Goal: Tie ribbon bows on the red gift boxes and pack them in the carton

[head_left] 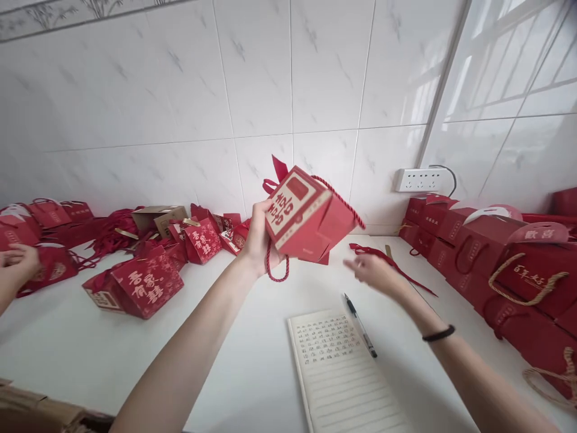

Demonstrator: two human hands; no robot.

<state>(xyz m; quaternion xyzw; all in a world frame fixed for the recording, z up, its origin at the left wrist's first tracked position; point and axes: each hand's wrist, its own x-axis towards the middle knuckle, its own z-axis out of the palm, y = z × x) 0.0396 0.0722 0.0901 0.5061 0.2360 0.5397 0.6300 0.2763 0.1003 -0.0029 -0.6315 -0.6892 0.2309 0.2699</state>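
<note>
My left hand (259, 240) is closed on a red gift box (311, 225) with a cream panel and gold lettering, holding it tilted above the table. Twisted red cord handles hang from the box, and a red ribbon end stands up at its top. My right hand (374, 273), slightly blurred, hovers to the right of the box with a finger stretched toward it and nothing visible in its grasp. Just behind that hand lie loose red ribbons (406, 273). Below it, a pen (360, 325) lies along the right edge of an open notebook (338, 385) with handwritten lines.
Red boxes with handles (473, 252) are stacked along the right side. At left stand a patterned red box (139, 285), more small boxes (202, 240) and a ribbon heap (119, 231). Another person's hand (20, 264) reaches in at far left. A power strip (419, 179) is by the wall.
</note>
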